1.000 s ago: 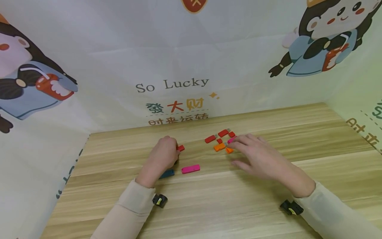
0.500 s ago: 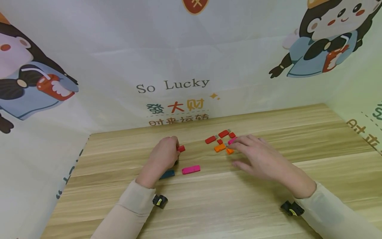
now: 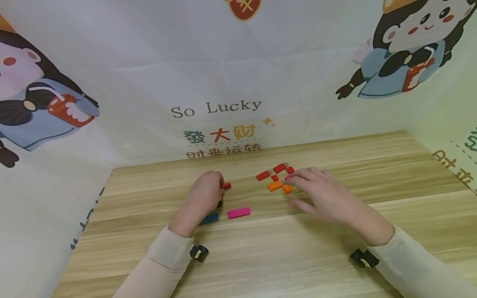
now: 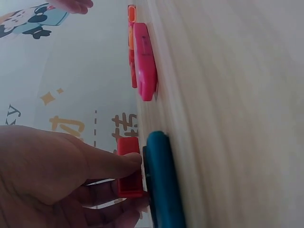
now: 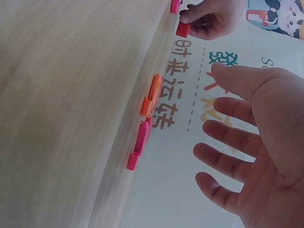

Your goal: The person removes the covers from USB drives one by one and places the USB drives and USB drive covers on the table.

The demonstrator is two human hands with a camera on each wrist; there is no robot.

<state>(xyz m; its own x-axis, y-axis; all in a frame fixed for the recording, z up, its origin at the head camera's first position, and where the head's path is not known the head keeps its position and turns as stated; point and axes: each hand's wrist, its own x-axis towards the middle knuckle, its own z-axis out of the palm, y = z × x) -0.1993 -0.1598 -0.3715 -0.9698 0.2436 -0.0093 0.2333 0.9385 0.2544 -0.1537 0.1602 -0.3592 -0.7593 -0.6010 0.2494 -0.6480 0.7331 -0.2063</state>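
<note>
My left hand (image 3: 203, 192) pinches a red USB stick (image 4: 128, 186) between thumb and fingers, close over the table. Just under that hand lie a blue USB stick (image 3: 209, 219) and a black one (image 3: 220, 203), both partly hidden by it. To their right is a capped pink USB stick (image 3: 239, 213). My right hand (image 3: 322, 194) hovers with fingers spread and relaxed, holding nothing. Beside its fingertips are an orange USB stick (image 3: 275, 185) and its orange cap (image 3: 287, 189). In the right wrist view, an uncapped pink USB stick (image 5: 142, 137) lies with its pink cap (image 5: 133, 161).
Two uncapped red USB sticks (image 3: 263, 175) with loose red caps (image 3: 290, 170) lie behind the orange one. The wooden table (image 3: 261, 256) meets printed white walls (image 3: 149, 103) at the back and sides. Each sleeve cuff bears a small black camera (image 3: 364, 258).
</note>
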